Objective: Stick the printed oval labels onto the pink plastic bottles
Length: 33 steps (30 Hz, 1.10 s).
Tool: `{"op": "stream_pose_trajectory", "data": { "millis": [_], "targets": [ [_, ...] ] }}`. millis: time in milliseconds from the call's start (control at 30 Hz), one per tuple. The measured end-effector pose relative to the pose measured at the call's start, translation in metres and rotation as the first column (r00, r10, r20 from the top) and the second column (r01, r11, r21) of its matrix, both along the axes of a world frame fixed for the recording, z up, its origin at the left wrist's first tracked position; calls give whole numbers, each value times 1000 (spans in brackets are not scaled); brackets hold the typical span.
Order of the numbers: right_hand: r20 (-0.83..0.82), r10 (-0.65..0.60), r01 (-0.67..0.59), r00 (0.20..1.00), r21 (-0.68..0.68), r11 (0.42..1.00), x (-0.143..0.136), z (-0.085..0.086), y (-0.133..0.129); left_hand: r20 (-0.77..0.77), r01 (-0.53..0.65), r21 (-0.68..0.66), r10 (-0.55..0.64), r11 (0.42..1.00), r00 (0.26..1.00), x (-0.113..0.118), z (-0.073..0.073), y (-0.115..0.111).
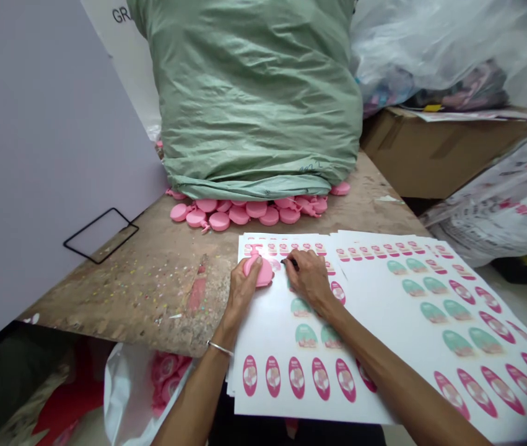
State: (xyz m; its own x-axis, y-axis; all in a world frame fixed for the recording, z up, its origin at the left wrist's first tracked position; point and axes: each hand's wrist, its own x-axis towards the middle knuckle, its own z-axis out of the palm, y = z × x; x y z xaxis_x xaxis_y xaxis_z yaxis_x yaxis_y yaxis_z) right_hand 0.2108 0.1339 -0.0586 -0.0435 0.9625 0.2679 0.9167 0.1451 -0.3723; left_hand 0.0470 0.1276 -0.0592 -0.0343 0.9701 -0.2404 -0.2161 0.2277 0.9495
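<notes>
My left hand (pixel 239 286) grips a round, flat pink toy pump bottle (pixel 258 272) over the sticker sheet (pixel 267 322), with the bottle's nozzle pointing away from me. Between the closed fingers of my right hand (pixel 310 280) is a small dark pointed tool (pixel 292 263); its exact kind is unclear. The tool's tip is at the upper stickers, just right of the bottle. The white sheet carries pink oval stickers (pixel 296 377) along its near edge and green dome-shaped stickers (pixel 306 336) further up. My right forearm covers part of it.
Beyond the sheets, several pink bottles (pixel 239 214) lie against a large green sack (pixel 254 105). More sticker sheets (pixel 379 322) spread to the right. A white board (pixel 49 155) stands left. Below the table edge hangs a white bag (pixel 128 390) of pink pieces; a cardboard box (pixel 439 148) stands back right.
</notes>
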Motion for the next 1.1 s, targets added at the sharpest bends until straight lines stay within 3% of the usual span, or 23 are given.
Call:
{"op": "stream_pose_trajectory", "data": {
  "millis": [267, 467, 533, 600, 700, 867, 1100],
  "targets": [
    [-49, -27, 27, 998, -4, 1000, -1, 0, 3, 23, 10, -33, -9, 999, 1000, 0, 4, 1],
    [-178, 44, -22, 983, 123, 992, -4, 0, 0, 87, -17, -28, 19, 999, 996, 2, 8, 0],
    [-341, 23, 19, 940, 118, 993, -1, 6, 0, 128, -24, -22, 26, 999, 991, 1, 11, -2],
    [-547, -13, 65, 837, 77, 995, 4, 19, -1, 187, -22, -15, 25, 1000, 982, -1, 17, -6],
    [-700, 20, 7, 714, 36, 999, 8, 45, -10, 272, 10, -9, -7, 1000, 962, -3, 33, -15],
    [-682, 163, -167, 713, 61, 984, -3, 77, -43, 376, 64, -101, -21, 993, 926, 3, 62, -38],
    [-629, 190, -200, 754, 56, 978, -7, 85, -66, 415, 111, -109, -56, 988, 908, 9, 72, -58]
  ]
}}
